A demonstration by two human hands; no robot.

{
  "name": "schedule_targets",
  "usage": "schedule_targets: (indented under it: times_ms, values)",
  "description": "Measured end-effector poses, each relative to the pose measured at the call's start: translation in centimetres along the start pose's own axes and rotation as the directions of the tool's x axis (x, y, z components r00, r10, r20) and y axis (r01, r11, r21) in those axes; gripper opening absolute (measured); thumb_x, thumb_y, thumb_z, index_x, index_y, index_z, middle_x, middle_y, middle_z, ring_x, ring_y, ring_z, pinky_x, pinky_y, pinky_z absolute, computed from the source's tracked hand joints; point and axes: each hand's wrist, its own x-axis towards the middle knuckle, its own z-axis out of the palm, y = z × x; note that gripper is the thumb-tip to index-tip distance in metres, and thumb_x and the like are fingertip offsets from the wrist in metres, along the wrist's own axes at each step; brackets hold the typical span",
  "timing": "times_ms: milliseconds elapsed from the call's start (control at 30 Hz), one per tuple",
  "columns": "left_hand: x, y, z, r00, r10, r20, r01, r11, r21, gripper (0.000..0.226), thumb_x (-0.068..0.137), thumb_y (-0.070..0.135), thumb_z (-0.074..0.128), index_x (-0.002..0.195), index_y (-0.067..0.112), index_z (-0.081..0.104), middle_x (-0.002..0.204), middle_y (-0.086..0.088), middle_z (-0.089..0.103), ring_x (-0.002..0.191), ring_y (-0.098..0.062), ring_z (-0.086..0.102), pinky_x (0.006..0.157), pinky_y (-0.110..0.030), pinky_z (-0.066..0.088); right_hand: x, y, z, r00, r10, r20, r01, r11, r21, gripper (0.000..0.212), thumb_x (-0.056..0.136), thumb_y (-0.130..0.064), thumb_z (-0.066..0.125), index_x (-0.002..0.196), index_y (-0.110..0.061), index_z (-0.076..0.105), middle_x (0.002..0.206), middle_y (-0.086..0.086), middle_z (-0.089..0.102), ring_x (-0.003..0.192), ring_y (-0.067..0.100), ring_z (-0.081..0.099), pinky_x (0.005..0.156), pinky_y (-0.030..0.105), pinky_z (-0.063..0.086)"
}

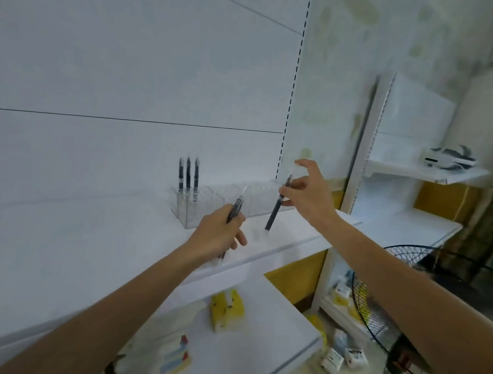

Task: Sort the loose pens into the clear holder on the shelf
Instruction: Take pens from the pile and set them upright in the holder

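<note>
A clear holder (210,202) with several compartments stands on the white shelf (96,236). Three black pens (188,175) stand upright in its leftmost compartment. My left hand (218,233) grips a dark pen (238,206) in front of the holder, tip pointing up toward it. To the right, my right hand (307,195) pinches a second dark pen (277,208) near its upper end. That pen hangs tilted, with its lower end close to the shelf just before the holder's right compartments.
A lower shelf (247,342) holds yellow packets (225,310) and small items. A second white shelving unit (410,171) on the right carries a white headset (447,159). A black fan (404,306) stands at the lower right.
</note>
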Motion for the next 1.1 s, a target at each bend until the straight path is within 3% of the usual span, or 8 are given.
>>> schedule_targets:
  times_ms: [233, 400, 567, 700, 833, 1100]
  values:
    - [3.2, 0.2, -3.4, 0.974, 0.008, -0.227, 0.000, 0.999, 0.035, 0.016, 0.100, 0.025, 0.036, 0.094, 0.011, 0.041, 0.068, -0.002, 0.063, 0.049, -0.010, 0.054, 0.042, -0.013, 0.044, 4.7, -0.1, 5.2, 0.994, -0.112, 0.013, 0.109, 0.986, 0.125, 0.055, 0.080, 0.004, 0.065, 0.126, -0.016, 0.043, 0.084, 0.011, 0.058, 0.068, 0.018, 0.062, 0.061, 0.024, 0.058]
    - [4.9, 0.0, -6.3, 0.922, 0.006, -0.387, -0.002, 1.000, 0.011, 0.020, 0.097, 0.027, 0.044, 0.087, 0.012, 0.053, 0.065, -0.003, 0.056, 0.041, -0.007, 0.047, 0.040, -0.015, 0.039, 9.5, -2.5, 6.8, 0.960, -0.275, -0.048, 0.279, 0.944, 0.177, 0.054, 0.081, 0.006, 0.063, 0.126, -0.012, 0.041, 0.074, 0.001, 0.054, 0.060, 0.006, 0.057, 0.061, 0.020, 0.057]
    - [5.3, -1.4, -7.2, 0.856, -0.084, -0.510, 0.100, 0.995, 0.005, 0.023, 0.093, 0.025, 0.049, 0.089, 0.006, 0.062, 0.055, 0.000, 0.051, 0.046, -0.011, 0.043, 0.045, -0.019, 0.033, 11.5, -2.8, 10.7, 0.907, -0.410, 0.097, 0.382, 0.897, 0.221, 0.050, 0.084, 0.003, 0.062, 0.126, -0.011, 0.041, 0.076, 0.001, 0.053, 0.063, 0.009, 0.057, 0.062, 0.025, 0.058]
    - [5.6, -2.0, -6.8, 0.797, -0.115, -0.593, 0.135, 0.991, -0.012, 0.027, 0.093, 0.031, 0.050, 0.076, 0.013, 0.059, 0.050, 0.004, 0.049, 0.039, -0.007, 0.040, 0.043, -0.017, 0.032, 12.7, -1.6, 13.5, 0.823, -0.516, 0.237, 0.477, 0.855, 0.204, 0.049, 0.085, 0.001, 0.061, 0.127, -0.014, 0.041, 0.075, -0.007, 0.051, 0.068, 0.007, 0.056, 0.075, 0.038, 0.057]
    - [5.9, -2.3, -5.4, 0.747, -0.147, -0.649, 0.175, 0.984, -0.020, 0.028, 0.094, 0.031, 0.050, 0.076, 0.012, 0.058, 0.049, 0.004, 0.049, 0.036, -0.005, 0.038, 0.040, -0.014, 0.031, 13.3, -0.3, 14.6, 0.733, -0.592, 0.335, 0.565, 0.804, 0.184, 0.049, 0.087, -0.002, 0.059, 0.130, -0.016, 0.040, 0.074, -0.009, 0.049, 0.075, 0.016, 0.058, 0.078, 0.039, 0.055]
    - [6.8, -2.3, -3.2, 0.630, -0.176, -0.756, 0.233, 0.972, -0.032, 0.028, 0.095, 0.029, 0.047, 0.073, 0.017, 0.058, 0.051, 0.004, 0.051, 0.034, -0.001, 0.039, 0.044, -0.017, 0.030, 13.8, 2.3, 14.2, 0.654, -0.568, 0.500, 0.545, 0.812, 0.208, 0.050, 0.087, -0.002, 0.061, 0.130, -0.013, 0.036, 0.073, 0.001, 0.050, 0.076, 0.029, 0.061, 0.074, 0.042, 0.055]
